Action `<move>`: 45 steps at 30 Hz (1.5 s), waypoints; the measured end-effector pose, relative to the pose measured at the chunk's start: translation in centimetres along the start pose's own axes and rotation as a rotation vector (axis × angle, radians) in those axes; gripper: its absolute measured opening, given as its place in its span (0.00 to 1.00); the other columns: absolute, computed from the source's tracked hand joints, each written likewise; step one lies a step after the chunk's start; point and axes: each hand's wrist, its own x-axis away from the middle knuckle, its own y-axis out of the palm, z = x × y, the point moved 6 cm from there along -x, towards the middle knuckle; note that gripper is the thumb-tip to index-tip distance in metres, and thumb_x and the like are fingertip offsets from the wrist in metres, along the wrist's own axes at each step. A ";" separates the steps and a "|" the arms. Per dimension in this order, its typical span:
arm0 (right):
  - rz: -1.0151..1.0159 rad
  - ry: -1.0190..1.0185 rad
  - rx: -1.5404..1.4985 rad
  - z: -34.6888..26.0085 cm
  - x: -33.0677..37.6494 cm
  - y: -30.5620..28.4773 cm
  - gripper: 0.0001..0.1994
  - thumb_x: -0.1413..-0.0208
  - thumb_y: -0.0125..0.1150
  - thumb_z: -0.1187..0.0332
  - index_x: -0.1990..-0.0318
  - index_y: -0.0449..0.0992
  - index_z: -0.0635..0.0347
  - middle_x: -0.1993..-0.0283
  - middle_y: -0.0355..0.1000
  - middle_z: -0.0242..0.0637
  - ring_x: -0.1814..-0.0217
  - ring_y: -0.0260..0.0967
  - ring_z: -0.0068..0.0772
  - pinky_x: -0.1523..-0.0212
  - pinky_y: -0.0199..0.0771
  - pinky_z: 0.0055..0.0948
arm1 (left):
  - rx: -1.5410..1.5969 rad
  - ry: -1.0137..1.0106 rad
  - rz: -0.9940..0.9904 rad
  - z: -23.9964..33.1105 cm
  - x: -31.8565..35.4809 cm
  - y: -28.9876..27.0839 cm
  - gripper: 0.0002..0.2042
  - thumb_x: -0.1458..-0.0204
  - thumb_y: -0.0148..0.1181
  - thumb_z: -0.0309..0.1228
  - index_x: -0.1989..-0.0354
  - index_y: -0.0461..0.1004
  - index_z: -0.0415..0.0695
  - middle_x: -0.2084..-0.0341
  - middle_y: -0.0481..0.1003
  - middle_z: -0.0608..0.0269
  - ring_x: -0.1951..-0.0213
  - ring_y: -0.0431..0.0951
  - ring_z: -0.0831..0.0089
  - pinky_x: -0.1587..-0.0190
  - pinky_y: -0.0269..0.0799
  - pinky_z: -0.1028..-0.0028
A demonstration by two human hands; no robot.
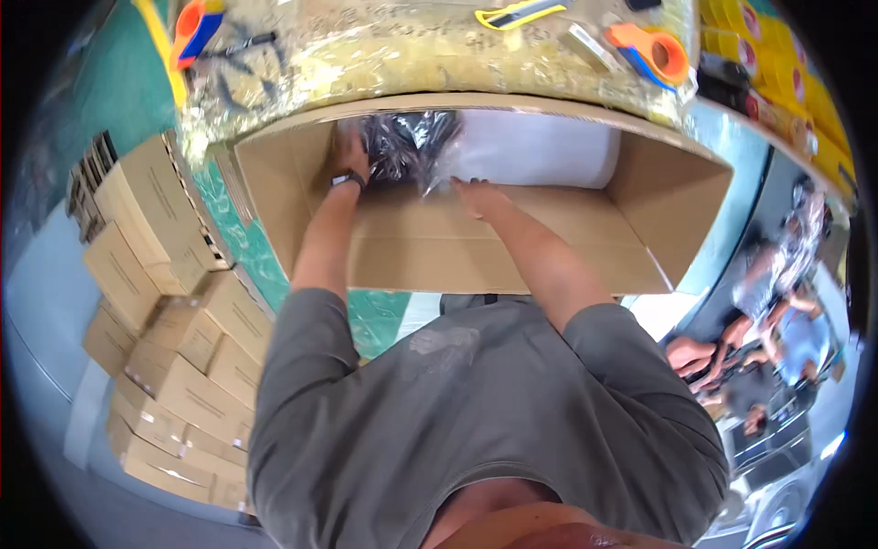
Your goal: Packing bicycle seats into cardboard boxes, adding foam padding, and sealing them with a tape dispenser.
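Inside a long open cardboard box [430, 242] lies a dark item in a clear plastic bag [412, 146], at the far left. My left hand [352, 154], with a dark band at its wrist, grips the bag's left side; its fingertips are partly hidden in shade. My right hand [476, 196] is closed at the bag's lower right edge, its fingers pinching the loose plastic. Right beside the bag, a large white roll [540, 149] fills the far side of the box. What the bag holds is not clear.
On the tape-covered table [366, 69] behind the box are orange-and-blue tape dispensers [660, 57], a yellow utility knife [521, 13] and a black marker [251, 44]. Stacked cartons [192, 366] stand at left. Yellow packages [768, 46] are at far right; other people [805, 339] work at right.
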 end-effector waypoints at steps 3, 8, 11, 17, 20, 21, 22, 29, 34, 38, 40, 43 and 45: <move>-0.199 -0.290 -0.339 -0.2 5.1 -4.4 0.30 0.39 0.65 0.71 0.27 0.73 0.59 0.32 0.79 0.52 0.30 0.77 0.50 0.32 0.78 0.45 | -0.166 -0.353 -0.322 -1.9 4.5 7.8 0.42 0.37 0.62 0.44 0.15 0.54 0.47 0.15 0.51 0.47 0.16 0.51 0.48 0.14 0.43 0.51; 0.690 -0.322 -0.972 14.8 30.1 -17.6 0.19 0.35 0.66 0.71 0.37 0.79 0.62 0.38 0.82 0.46 0.35 0.79 0.49 0.32 0.77 0.43 | -0.034 -0.227 -0.448 3.7 7.5 6.4 0.43 0.43 0.71 0.49 0.20 0.63 0.46 0.20 0.63 0.50 0.23 0.67 0.50 0.22 0.64 0.54; 1.458 0.374 -0.895 34.6 49.7 -18.5 0.33 0.38 0.76 0.61 0.27 0.73 0.59 0.33 0.77 0.51 0.30 0.73 0.54 0.29 0.72 0.46 | -0.232 -0.136 -0.110 16.8 5.1 0.4 0.48 0.46 0.75 0.46 0.21 0.61 0.32 0.23 0.65 0.37 0.23 0.65 0.42 0.19 0.58 0.53; 1.038 1.112 -0.469 60.5 56.1 -0.4 0.68 0.61 0.90 0.53 0.14 0.48 0.53 0.26 0.67 0.56 0.26 0.66 0.64 0.25 0.67 0.53 | 0.524 0.444 -0.030 68.1 11.2 -15.5 0.30 0.35 0.63 0.24 0.24 0.66 0.31 0.29 0.71 0.40 0.27 0.71 0.47 0.24 0.65 0.56; 1.208 0.940 -0.634 63.3 53.3 2.0 0.70 0.65 0.92 0.59 0.14 0.47 0.53 0.36 0.73 0.56 0.31 0.72 0.63 0.30 0.74 0.52 | 0.660 0.647 -0.416 85.4 16.1 -11.3 0.31 0.34 0.64 0.26 0.23 0.64 0.31 0.28 0.70 0.39 0.27 0.71 0.47 0.25 0.67 0.54; 1.324 0.850 -0.751 63.8 52.7 2.7 0.69 0.63 0.90 0.62 0.14 0.45 0.54 0.38 0.75 0.56 0.35 0.74 0.63 0.34 0.77 0.52 | 0.724 0.618 -0.480 90.4 17.6 -7.8 0.37 0.36 0.67 0.29 0.21 0.59 0.32 0.27 0.69 0.38 0.26 0.70 0.47 0.25 0.67 0.54; 1.431 0.763 -0.866 63.8 52.4 3.7 0.69 0.62 0.89 0.64 0.14 0.44 0.54 0.40 0.77 0.57 0.38 0.77 0.64 0.38 0.79 0.51 | 0.789 0.586 -0.556 94.7 18.8 -3.6 0.43 0.38 0.71 0.31 0.18 0.54 0.32 0.26 0.67 0.37 0.25 0.70 0.46 0.25 0.67 0.54; 1.311 0.622 -0.742 86.4 65.6 0.2 0.31 0.48 0.76 0.64 0.35 0.80 0.62 0.30 0.76 0.55 0.31 0.76 0.60 0.30 0.76 0.52 | 0.297 -0.017 -0.056 100.1 14.5 12.1 0.70 0.59 0.86 0.45 0.15 0.39 0.35 0.24 0.64 0.33 0.24 0.67 0.42 0.23 0.65 0.52; 1.550 1.376 -0.726 112.9 81.8 3.1 0.61 0.55 0.88 0.49 0.22 0.56 0.75 0.32 0.74 0.67 0.28 0.72 0.67 0.29 0.74 0.55 | 0.276 0.073 0.067 99.4 12.4 17.2 0.64 0.61 0.84 0.39 0.17 0.46 0.34 0.37 0.77 0.32 0.38 0.80 0.36 0.35 0.77 0.49; 1.352 1.438 -0.999 112.1 74.9 1.5 0.60 0.52 0.83 0.39 0.21 0.59 0.70 0.32 0.76 0.64 0.31 0.75 0.68 0.30 0.75 0.54 | 0.676 0.102 -0.155 97.7 12.1 16.5 0.38 0.54 0.78 0.31 0.32 0.69 0.36 0.46 0.82 0.42 0.50 0.85 0.45 0.45 0.82 0.52; 1.424 1.422 -1.063 108.4 70.8 2.8 0.58 0.51 0.79 0.34 0.26 0.64 0.73 0.36 0.78 0.66 0.33 0.77 0.70 0.32 0.76 0.54 | 0.911 -0.186 -0.708 99.4 14.4 14.3 0.19 0.44 0.73 0.31 0.46 0.77 0.42 0.59 0.83 0.57 0.61 0.85 0.65 0.58 0.82 0.64; 1.696 1.031 -1.202 97.8 64.8 6.0 0.41 0.46 0.82 0.45 0.38 0.78 0.74 0.45 0.84 0.52 0.45 0.83 0.53 0.41 0.80 0.48 | 1.263 -0.552 -1.270 99.5 19.4 6.7 0.12 0.40 0.72 0.29 0.51 0.78 0.47 0.68 0.80 0.68 0.67 0.82 0.77 0.66 0.77 0.73; 1.484 0.408 -2.071 85.1 58.4 4.3 0.21 0.37 0.77 0.58 0.45 0.81 0.62 0.59 0.81 0.33 0.63 0.77 0.27 0.65 0.76 0.31 | 1.300 -0.490 -1.277 94.5 22.4 1.0 0.13 0.41 0.74 0.29 0.50 0.78 0.48 0.66 0.81 0.68 0.67 0.82 0.78 0.66 0.78 0.74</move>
